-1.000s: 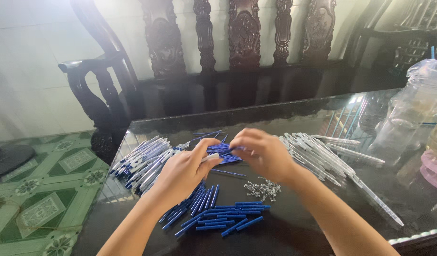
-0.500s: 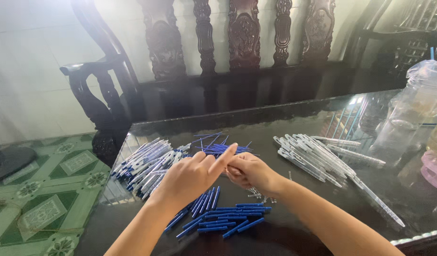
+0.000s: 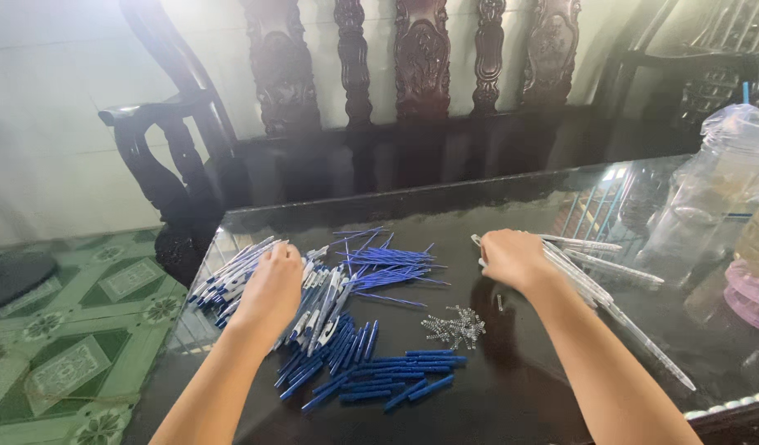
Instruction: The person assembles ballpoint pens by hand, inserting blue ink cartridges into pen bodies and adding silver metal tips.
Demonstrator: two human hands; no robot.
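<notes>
My left hand point(image 3: 272, 284) rests palm down on a heap of white and blue pens point(image 3: 256, 276) at the left of the dark glass table point(image 3: 511, 387). Whether its fingers grip a pen is hidden. My right hand point(image 3: 511, 257) lies curled over the near end of a row of clear pen barrels point(image 3: 594, 284) on the right. Between the hands lie thin blue ink refills point(image 3: 388, 264), a small pile of metal springs point(image 3: 455, 324) and short blue pen parts point(image 3: 379, 375).
A carved dark wooden bench point(image 3: 412, 91) stands behind the table. Clear plastic bags and containers point(image 3: 717, 198) sit at the right edge, with a pink lid point(image 3: 750, 297) below them. Green patterned floor tiles point(image 3: 74, 346) lie to the left.
Both hands were together at the table's middle over the blue refills. They have spread apart, the left onto the pen heap and the right onto the clear barrels.
</notes>
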